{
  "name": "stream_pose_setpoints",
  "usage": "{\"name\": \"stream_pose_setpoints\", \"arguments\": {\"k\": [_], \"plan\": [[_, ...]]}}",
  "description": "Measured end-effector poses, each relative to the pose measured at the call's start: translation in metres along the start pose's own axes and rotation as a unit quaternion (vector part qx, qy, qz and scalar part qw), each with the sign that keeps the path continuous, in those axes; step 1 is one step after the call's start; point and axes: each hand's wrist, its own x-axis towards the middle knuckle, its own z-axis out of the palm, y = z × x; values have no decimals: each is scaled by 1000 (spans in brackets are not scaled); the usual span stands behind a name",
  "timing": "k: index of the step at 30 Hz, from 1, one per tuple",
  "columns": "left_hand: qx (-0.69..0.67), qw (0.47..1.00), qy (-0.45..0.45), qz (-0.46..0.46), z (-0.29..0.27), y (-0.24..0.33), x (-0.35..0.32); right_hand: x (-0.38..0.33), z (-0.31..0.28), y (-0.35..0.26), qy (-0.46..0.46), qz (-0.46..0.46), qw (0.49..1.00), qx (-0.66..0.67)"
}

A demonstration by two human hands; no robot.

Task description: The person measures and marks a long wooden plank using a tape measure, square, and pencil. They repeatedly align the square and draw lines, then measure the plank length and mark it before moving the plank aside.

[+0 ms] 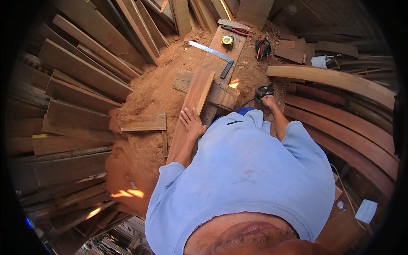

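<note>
A long reddish-brown plank (197,95) lies at a slant in front of me, one end resting across a rough wooden block (225,94). My left hand (192,122) is flat on the plank's upper face with its fingers stretched out. To the right of the block, my right hand (268,101) is closed on a dark, round-bodied power tool (263,91) held apart from the plank; its exact kind is hard to make out. Beyond the block, a metal try square (212,52) with a black stock lies partly over a worn board (234,50).
A yellow tape measure (227,41) and red-handled pliers (236,30) lie on the worn board. Beside it is a red-and-black tool (262,48). Sawdust (148,93) covers the ground around a short board (143,122). Stacked boards (85,72) line the left; long planks (340,123) line the right.
</note>
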Motion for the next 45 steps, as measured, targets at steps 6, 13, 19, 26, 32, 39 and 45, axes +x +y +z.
{"name": "stream_pose_setpoints", "arguments": {"k": [6,13,19,26,32,39,45], "plan": [[-39,997,14,69,22,-12,9,-72,62,83,-75,-199,895,-392],[-27,994,-50,89,11,-23,7,-153,128,15,-81,27,996,38],[-23,994,-51,91,17,-27,9,-200,130,27,27,96,978,185],[-17,993,-55,99,10,-25,1,-273,150,100,42,207,969,125],[6,991,-70,110,5,-19,0,-290,136,131,-3,252,966,51],[0,996,-12,86,-2,-19,4,-164,75,12,30,63,997,16],[-104,994,30,9,-4,-51,-23,-77,52,-172,-2,-200,974,-105]]}}
